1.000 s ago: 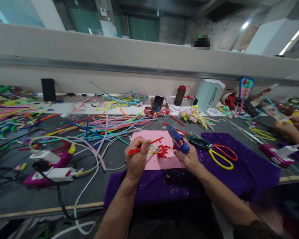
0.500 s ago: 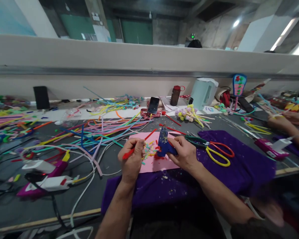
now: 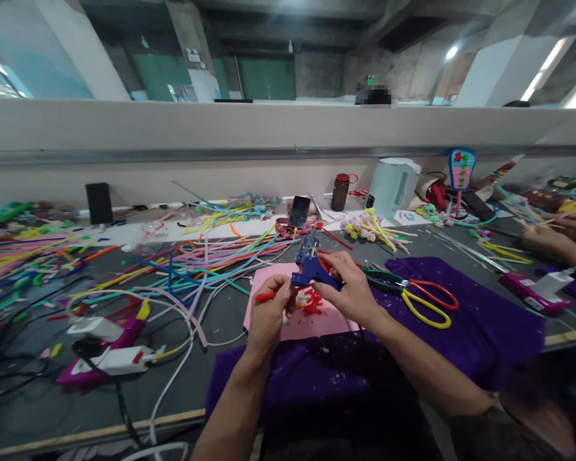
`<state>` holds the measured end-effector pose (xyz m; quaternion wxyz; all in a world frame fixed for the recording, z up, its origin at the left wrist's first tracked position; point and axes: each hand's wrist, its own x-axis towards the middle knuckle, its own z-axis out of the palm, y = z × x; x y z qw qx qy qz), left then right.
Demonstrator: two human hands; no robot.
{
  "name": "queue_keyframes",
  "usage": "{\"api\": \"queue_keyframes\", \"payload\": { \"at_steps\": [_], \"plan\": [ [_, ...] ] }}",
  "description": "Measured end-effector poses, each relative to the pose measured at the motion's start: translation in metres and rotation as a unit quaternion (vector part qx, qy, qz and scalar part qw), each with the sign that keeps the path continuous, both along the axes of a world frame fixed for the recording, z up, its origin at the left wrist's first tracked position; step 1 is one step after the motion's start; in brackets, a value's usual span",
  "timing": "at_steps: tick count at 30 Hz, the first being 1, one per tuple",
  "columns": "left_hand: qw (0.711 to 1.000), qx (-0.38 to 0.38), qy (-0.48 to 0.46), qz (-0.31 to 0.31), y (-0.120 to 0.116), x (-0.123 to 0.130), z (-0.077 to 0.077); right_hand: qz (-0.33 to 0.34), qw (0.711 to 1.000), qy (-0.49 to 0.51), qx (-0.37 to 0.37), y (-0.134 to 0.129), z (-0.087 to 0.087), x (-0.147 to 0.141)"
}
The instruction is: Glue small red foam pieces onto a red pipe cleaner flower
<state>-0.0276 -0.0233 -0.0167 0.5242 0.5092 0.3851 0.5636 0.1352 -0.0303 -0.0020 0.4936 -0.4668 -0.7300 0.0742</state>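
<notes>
My left hand [image 3: 269,317] is closed in a pinch on a red pipe cleaner [image 3: 264,296], whose end sticks out to the left; the rest is hidden by my fingers. My right hand [image 3: 352,291] grips a blue hot glue gun [image 3: 312,266] by its handle, its body tilted over the left fingertips. Below both hands lies a pink sheet [image 3: 336,325] strewn with small red cut pieces [image 3: 313,303] and a few other coloured bits. The sheet rests partly on a purple cloth [image 3: 288,378].
Scissors with red and yellow handles [image 3: 425,304] lie to the right on the cloth. Many coloured pipe cleaners [image 3: 211,256] spread leftward, near power strips [image 3: 110,352] and cables. A phone [image 3: 299,211], bottle [image 3: 340,193] and kettle [image 3: 394,187] stand behind. A co-worker's hands [image 3: 552,240] are at far right.
My hands have come together: the glue gun has swung over to my left fingers. The red pipe cleaner has tipped from slanting upward to nearly level. The view has shifted slightly.
</notes>
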Motion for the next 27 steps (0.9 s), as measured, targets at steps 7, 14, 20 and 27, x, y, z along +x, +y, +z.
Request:
{"api": "queue_keyframes", "payload": {
  "at_steps": [7,14,20,27],
  "plan": [
    [0.991,-0.03,-0.129,0.011,0.002,-0.001,0.0,0.063,0.996,0.059,0.017,0.012,0.03,-0.033],
    [0.993,-0.001,-0.116,0.003,-0.003,-0.002,-0.002,0.071,0.996,0.059,0.019,0.021,0.028,-0.044],
    [0.989,0.001,-0.142,-0.033,-0.002,-0.004,-0.001,0.061,0.995,0.078,0.022,0.018,0.025,-0.037],
    [0.99,-0.028,-0.132,-0.036,-0.003,-0.005,0.005,0.035,0.995,0.091,0.027,0.018,0.024,-0.03]
  ]
}}
